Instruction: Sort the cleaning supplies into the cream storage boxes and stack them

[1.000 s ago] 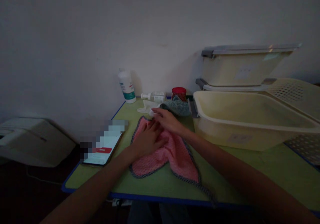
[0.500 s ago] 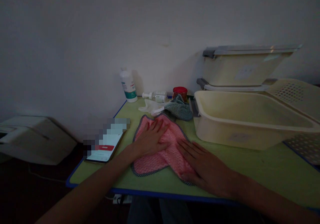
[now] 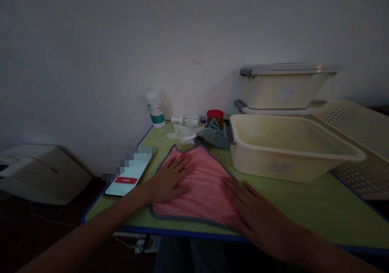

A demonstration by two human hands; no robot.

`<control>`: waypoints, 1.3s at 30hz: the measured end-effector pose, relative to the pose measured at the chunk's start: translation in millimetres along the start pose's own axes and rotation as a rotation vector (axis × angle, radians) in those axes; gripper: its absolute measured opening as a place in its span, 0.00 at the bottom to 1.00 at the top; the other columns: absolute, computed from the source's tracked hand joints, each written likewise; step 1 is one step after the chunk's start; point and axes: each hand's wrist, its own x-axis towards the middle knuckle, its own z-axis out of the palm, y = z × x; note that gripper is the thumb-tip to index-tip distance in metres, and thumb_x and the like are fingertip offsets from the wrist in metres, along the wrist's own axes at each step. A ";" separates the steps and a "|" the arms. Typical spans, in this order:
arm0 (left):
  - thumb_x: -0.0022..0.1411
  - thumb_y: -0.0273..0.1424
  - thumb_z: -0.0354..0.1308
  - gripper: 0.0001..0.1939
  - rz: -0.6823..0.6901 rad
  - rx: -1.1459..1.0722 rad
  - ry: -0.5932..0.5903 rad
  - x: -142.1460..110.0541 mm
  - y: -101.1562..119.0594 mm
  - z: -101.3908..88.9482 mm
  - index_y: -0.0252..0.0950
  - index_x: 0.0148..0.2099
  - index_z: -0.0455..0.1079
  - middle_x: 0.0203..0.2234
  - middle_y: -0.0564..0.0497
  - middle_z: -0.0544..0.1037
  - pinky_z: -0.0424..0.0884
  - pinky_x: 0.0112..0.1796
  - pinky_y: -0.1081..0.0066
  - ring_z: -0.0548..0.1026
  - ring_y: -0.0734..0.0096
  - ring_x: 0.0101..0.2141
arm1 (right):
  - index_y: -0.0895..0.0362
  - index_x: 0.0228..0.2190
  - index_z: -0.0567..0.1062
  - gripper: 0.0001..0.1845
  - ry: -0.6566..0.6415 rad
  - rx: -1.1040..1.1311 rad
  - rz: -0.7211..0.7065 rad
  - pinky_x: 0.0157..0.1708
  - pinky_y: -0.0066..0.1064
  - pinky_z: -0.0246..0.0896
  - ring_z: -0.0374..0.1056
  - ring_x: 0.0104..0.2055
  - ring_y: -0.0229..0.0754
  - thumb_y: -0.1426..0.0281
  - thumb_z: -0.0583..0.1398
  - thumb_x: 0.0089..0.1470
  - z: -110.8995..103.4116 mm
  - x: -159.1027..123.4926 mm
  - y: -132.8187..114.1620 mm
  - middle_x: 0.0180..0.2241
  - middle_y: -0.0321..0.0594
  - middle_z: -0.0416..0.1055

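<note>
A pink cloth [image 3: 199, 185] with a dark checked border lies spread flat near the front edge of the green table [image 3: 291, 202]. My left hand [image 3: 168, 177] rests flat on its left part with the fingers stretched out. My right hand [image 3: 251, 210] lies flat on its right front corner, fingers apart. Neither hand holds anything.
A phone [image 3: 129, 175] with a lit screen lies left of the cloth. Behind it are a white bottle [image 3: 154, 108], a small spray bottle [image 3: 188, 121], a red-lidded jar [image 3: 215, 115], a grey-green cloth [image 3: 212, 135] and a white glove [image 3: 180, 133]. Cream plastic tubs [image 3: 288, 147] and perforated lids [image 3: 349, 121] fill the right side.
The crumpled pink cloth has been smoothed out flat. My right hand came back from the cloth's far edge to its right front corner; my left hand slid left.
</note>
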 end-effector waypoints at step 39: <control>0.64 0.47 0.36 0.33 -0.302 -0.008 0.192 3.3 4.1 22.6 0.33 0.65 0.45 0.63 0.41 0.48 0.46 0.59 0.52 0.43 0.52 0.62 | 0.72 0.56 0.57 0.38 0.199 -0.072 0.170 0.59 0.50 0.41 0.45 0.62 0.58 0.52 0.45 0.57 25.7 102.7 21.9 0.60 0.60 0.51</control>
